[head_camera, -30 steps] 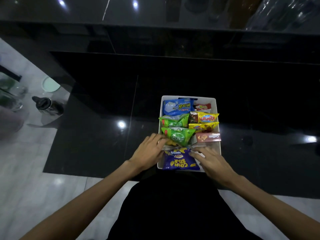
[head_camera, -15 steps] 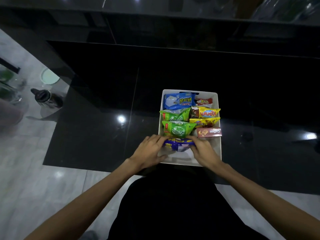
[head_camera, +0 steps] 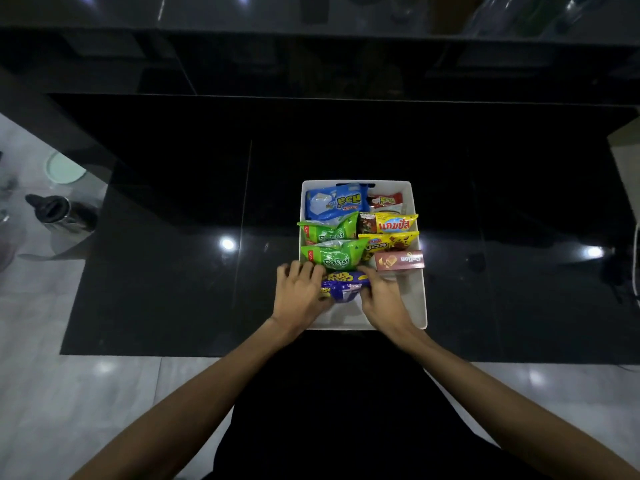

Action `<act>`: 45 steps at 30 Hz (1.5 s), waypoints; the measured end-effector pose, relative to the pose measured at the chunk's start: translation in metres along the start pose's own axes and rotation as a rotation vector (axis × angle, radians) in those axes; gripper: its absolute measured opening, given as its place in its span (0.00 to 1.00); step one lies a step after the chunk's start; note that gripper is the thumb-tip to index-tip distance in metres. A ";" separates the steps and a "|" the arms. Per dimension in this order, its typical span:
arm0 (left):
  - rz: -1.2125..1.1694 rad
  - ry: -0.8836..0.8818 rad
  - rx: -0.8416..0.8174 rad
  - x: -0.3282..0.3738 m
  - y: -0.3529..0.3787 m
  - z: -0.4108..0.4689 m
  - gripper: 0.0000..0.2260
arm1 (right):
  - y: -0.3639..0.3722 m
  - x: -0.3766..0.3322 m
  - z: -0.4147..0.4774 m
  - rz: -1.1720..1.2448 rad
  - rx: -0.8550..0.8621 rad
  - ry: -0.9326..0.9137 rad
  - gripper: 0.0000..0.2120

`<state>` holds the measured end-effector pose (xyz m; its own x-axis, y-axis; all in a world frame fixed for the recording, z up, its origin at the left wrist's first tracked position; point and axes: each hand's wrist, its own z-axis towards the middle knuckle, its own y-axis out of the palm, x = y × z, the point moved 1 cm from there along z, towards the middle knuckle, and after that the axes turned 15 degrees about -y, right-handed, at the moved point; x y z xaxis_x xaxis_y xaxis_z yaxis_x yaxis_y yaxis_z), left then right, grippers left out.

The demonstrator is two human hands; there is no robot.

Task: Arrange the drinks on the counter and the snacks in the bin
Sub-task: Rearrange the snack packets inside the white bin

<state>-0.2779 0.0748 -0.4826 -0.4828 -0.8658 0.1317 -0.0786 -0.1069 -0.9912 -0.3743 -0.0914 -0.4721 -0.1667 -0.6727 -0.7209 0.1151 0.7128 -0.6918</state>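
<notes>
A white bin (head_camera: 418, 299) sits on the black counter (head_camera: 173, 254) in front of me. It holds a blue bag (head_camera: 334, 202), two green bags (head_camera: 332, 256), yellow packets (head_camera: 396, 224), a small red packet (head_camera: 384, 200) and a pink box (head_camera: 400, 260). A purple snack bag (head_camera: 343, 289) stands on edge in the bin's near part. My left hand (head_camera: 299, 294) grips its left end and my right hand (head_camera: 381, 296) grips its right end. The bag's lower part is hidden by my hands.
A steel kettle (head_camera: 59, 214) and a pale round lid (head_camera: 64, 168) lie on the grey floor at the left. A raised dark ledge (head_camera: 311, 15) runs along the back with dim bottle shapes at its right end. My dark-clothed body is below the counter edge.
The purple bag lay flat at the bin's near end; both hands have tipped it up on edge and pushed it toward the green bags.
</notes>
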 end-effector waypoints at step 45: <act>-1.014 -0.601 -0.378 0.004 0.026 0.015 0.43 | -0.040 0.092 0.015 0.208 0.263 0.365 0.21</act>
<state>-0.2686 0.0615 -0.5083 0.4120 -0.5715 0.7097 -0.4780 -0.7986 -0.3656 -0.3794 -0.1849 -0.5119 -0.4408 -0.3740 -0.8159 0.4181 0.7189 -0.5554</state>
